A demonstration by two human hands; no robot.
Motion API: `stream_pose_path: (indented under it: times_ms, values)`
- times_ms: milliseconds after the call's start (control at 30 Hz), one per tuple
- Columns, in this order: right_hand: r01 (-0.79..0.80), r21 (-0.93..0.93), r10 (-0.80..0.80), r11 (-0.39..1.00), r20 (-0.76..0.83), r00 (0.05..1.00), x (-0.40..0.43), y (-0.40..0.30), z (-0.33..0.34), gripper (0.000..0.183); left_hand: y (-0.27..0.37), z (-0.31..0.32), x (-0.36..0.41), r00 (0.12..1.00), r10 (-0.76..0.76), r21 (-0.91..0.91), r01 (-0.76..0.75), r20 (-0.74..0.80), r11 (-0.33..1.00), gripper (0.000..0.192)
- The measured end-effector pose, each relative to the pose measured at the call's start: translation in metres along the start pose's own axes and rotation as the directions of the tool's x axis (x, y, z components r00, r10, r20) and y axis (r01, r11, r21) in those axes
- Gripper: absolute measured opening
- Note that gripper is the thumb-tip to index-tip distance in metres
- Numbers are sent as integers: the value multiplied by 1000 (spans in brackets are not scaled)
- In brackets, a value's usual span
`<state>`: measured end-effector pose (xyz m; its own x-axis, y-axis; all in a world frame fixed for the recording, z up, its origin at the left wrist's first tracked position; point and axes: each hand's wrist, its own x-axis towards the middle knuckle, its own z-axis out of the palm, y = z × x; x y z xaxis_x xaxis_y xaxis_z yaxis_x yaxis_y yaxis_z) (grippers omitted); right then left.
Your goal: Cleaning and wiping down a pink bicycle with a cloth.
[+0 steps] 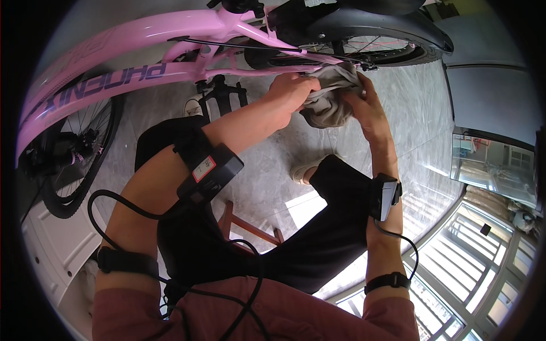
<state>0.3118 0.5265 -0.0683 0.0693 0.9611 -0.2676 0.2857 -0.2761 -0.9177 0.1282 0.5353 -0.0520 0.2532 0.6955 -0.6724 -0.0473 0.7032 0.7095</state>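
Observation:
A crumpled grey cloth [330, 102] is bunched between my two hands, just below the pink chainstay [264, 71] of a bicycle. My left hand [294, 96] grips the cloth from its left side, with the thumb and fingers pinching a fold. On the other side my right hand [367, 106] has its fingers around the cloth's edge, close to the rear axle [367, 67]. The pink bicycle frame [170, 30] bears lettering and stretches across the upper left. Part of the rear wheel [384, 44] shows beneath a black mudguard [367, 23]. The cloth hides whatever lies directly behind it.
A black kickstand [222, 93] reaches the grey tiled floor [260, 170]. The front wheel [85, 149] stands at left, near a white cabinet [55, 243]. A wooden stool [247, 228] shows between my legs. At right are a grey cabinet [490, 98] and a bright window [465, 255].

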Motion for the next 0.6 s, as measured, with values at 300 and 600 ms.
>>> stream_pose_path:
  times_ms: [300,600]
  values:
    - [-539,576,369,615,394,842,1,42,19,33,-19,6,0,926,230,387,-338,300,858,24]
    - [31,698,-23,715,-20,1000,62,137,56,33,-26,-25,-12,956,-99,235,33,277,971,20]
